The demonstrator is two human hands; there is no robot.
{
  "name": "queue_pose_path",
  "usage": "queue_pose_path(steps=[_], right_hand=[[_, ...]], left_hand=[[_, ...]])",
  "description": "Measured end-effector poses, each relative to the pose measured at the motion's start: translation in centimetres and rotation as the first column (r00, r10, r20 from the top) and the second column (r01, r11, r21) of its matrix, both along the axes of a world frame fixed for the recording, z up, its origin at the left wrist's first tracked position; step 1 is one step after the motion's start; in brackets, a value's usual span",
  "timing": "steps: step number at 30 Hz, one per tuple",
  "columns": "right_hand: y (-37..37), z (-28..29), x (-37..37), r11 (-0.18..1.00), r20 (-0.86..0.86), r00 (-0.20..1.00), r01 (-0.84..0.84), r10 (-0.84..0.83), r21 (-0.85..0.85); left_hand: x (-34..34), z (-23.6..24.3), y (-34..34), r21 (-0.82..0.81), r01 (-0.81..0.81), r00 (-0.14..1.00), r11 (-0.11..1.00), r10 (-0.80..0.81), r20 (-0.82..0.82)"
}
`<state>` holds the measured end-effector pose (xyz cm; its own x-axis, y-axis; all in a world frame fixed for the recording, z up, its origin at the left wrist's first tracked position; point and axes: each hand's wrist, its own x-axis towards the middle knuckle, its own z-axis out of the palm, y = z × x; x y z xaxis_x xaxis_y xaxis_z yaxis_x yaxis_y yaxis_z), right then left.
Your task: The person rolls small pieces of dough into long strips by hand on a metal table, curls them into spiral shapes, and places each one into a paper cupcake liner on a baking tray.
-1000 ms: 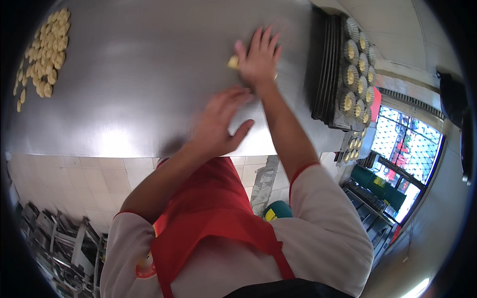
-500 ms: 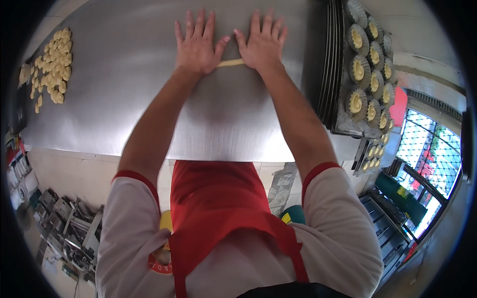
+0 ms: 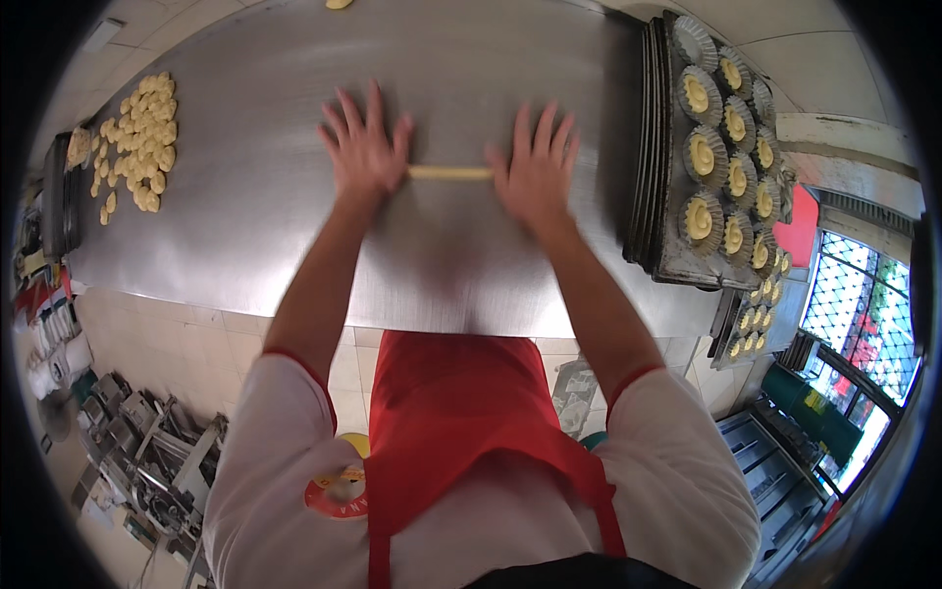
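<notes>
A thin, pale yellow dough strip [image 3: 449, 173] lies crosswise on the metal table [image 3: 265, 226]. My left hand [image 3: 365, 147] rests over its left end, palm down and fingers spread. Over the other end lies my right hand [image 3: 535, 162], also flat with fingers apart and slightly blurred. Only the middle of the strip shows between the hands; its ends are hidden under my palms.
At the table's left lies a heap of small dough pieces [image 3: 147, 128]. On the right, a stack of dark trays [image 3: 643, 147] carries fluted tins holding coiled dough [image 3: 699, 218]. One more dough piece [image 3: 338, 4] sits at the far edge.
Both hands have come nearer to me and moved farther apart. A longer stretch of the dough strip now shows between them, and the whole view has shifted slightly.
</notes>
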<state>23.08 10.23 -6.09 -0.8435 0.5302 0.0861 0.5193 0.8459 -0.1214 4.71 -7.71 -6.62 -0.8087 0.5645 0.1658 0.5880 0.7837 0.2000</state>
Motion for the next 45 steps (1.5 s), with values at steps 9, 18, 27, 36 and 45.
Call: queue_pose_path(steps=[9,18,27,36,45], right_hand=[[-4.0,0.0,7.3,0.971,0.106,0.969,-0.211,0.223,-0.112],[-9.2,4.6,16.2,0.981,-0.032,0.997,0.066,-0.073,-0.185],[-20.2,29.3,12.5,0.848,-0.336,0.884,-0.429,0.324,-0.311],[-19.5,32.3,16.8,0.777,-0.013,0.992,-0.106,0.126,-0.620],[-16.9,22.2,17.2,0.459,-0.272,0.853,-0.043,-0.445,-0.888]], left_hand=[[9.0,0.1,-9.0,-0.030,0.253,0.957,0.967,-0.246,0.153],[8.4,2.6,-18.8,0.080,0.400,0.873,0.913,-0.406,0.272],[15.3,7.4,-17.1,0.632,-0.400,0.032,0.664,-0.679,0.733],[18.7,10.7,-15.4,0.820,-0.425,-0.245,0.383,-0.921,0.303],[16.6,13.7,-11.5,0.642,-0.458,-0.502,0.616,-0.774,0.385]])
